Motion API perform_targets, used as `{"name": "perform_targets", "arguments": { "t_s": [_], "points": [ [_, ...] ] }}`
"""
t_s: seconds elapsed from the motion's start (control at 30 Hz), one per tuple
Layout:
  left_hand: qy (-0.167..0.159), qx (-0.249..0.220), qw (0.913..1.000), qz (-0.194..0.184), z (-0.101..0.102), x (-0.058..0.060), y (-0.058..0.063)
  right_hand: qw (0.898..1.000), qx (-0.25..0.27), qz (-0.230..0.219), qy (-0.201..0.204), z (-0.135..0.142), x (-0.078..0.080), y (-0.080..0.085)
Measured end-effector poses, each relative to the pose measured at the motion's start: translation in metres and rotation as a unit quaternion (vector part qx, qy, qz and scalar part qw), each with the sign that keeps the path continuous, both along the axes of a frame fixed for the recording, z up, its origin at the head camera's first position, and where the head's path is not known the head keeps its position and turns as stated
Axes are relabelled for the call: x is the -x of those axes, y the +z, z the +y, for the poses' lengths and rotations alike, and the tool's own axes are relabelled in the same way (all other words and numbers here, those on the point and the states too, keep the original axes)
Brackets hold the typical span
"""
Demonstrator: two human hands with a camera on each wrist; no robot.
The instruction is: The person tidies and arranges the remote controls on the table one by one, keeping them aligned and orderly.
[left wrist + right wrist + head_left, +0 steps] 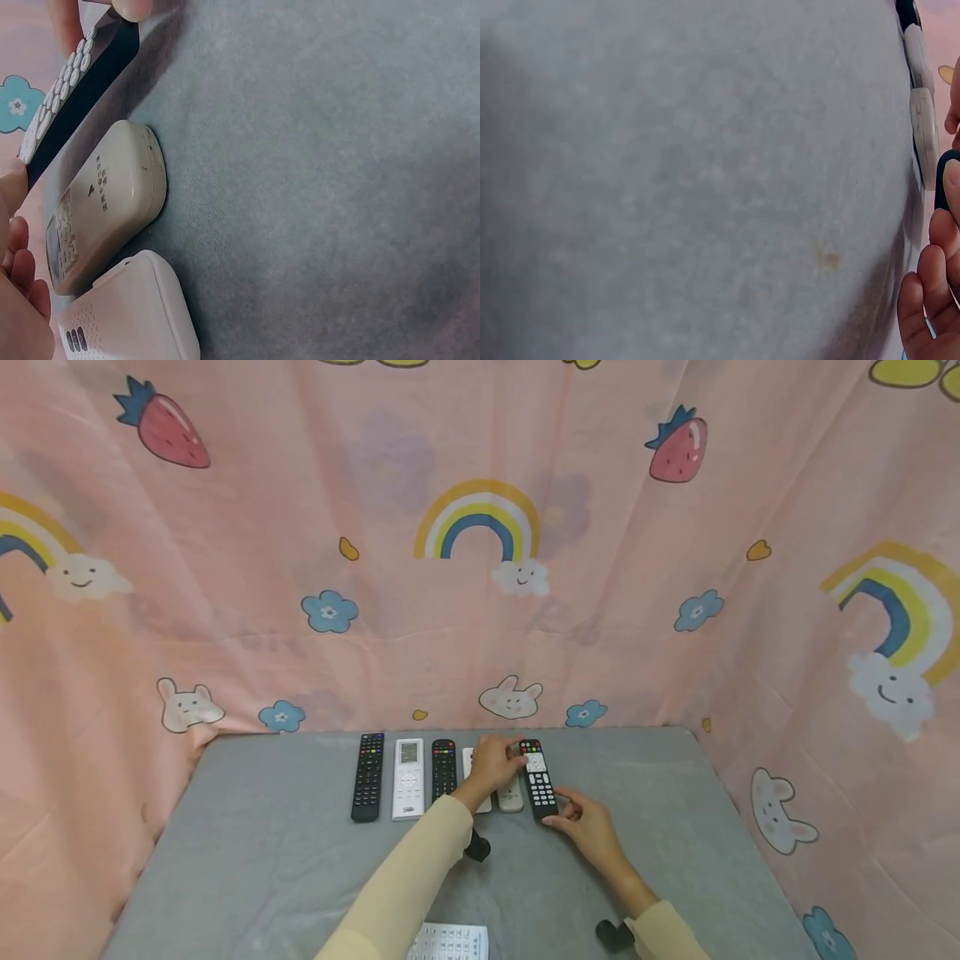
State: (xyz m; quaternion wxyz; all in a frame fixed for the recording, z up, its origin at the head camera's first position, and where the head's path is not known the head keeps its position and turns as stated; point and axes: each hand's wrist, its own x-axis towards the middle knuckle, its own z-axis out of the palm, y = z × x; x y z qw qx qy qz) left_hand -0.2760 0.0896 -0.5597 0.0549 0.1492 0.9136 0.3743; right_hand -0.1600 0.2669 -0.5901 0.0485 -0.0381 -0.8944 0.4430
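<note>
A black remote control with white buttons is held at both ends, at the right end of a row of remotes. My left hand pinches its far end; in the left wrist view the thumb lies at that end of the remote. The right hand grips the near end between thumb and fingers. In the left wrist view the remote is tilted above the grey cloth. Just left of it lies a beige remote, and beside that a white remote, partly covered by my left hand in the head view.
Further left in the row lie a black remote, a white remote with a small screen and a long black remote. Another white remote lies at the front, partly behind the left sleeve. A pink printed curtain surrounds the table.
</note>
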Motion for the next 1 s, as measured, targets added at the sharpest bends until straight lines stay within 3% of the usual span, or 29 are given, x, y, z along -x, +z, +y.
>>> {"name": "perform_targets", "arguments": {
  "t_s": [0.5, 0.8, 1.0],
  "points": [
    [-0.018, 0.061, 0.9979, 0.004, -0.001, 0.002, -0.006, 0.999, -0.033, 0.008, 0.003, -0.004, 0.005, -0.003],
    [-0.027, 0.125, 0.9914, 0.030, 0.003, 0.005, -0.014, 0.998, -0.054, 0.023, 0.015, -0.002, 0.005, -0.008],
    [-0.034, 0.146, 0.9881, 0.032, 0.004, 0.006, -0.012, 0.997, -0.057, 0.041, 0.015, -0.003, 0.006, -0.011]
  ]
}}
